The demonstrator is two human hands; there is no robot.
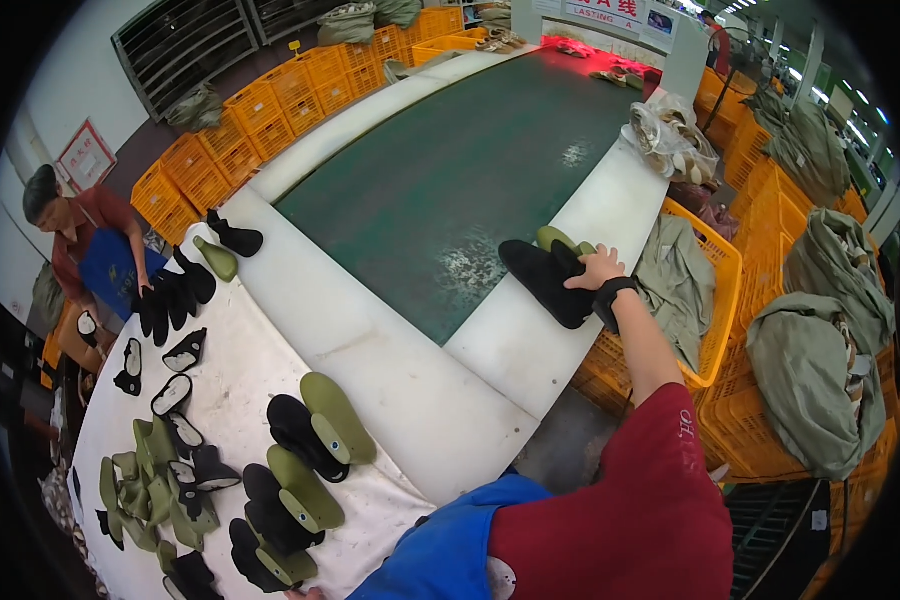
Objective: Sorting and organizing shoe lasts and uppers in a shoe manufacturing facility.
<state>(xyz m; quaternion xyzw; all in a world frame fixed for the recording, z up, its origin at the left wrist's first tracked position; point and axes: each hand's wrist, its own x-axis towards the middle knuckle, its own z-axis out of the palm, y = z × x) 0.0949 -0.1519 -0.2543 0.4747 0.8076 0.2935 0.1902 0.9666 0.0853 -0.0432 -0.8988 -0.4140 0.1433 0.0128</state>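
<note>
My right hand (602, 268), with a black band at its wrist, is closed at the near end of a black shoe upper (542, 280) on the white ledge right of the conveyor. A green shoe last (557, 238) shows just behind that upper, partly covered. Only a sliver of my left hand (307, 594) appears at the bottom edge; its fingers are hidden. Close to it on the white table stand black uppers (295, 425) paired with olive-green lasts (336, 420), in several rows. Farther left lies a heap of green lasts (140, 485) mixed with black pieces.
A green conveyor belt (410, 190) runs away from me between white ledges. Orange crates (720, 290) with grey-green cloth stand close on the right; more orange crates (255, 115) line the left wall. Across the table's left side, a person (100, 235) in a blue apron handles black uppers.
</note>
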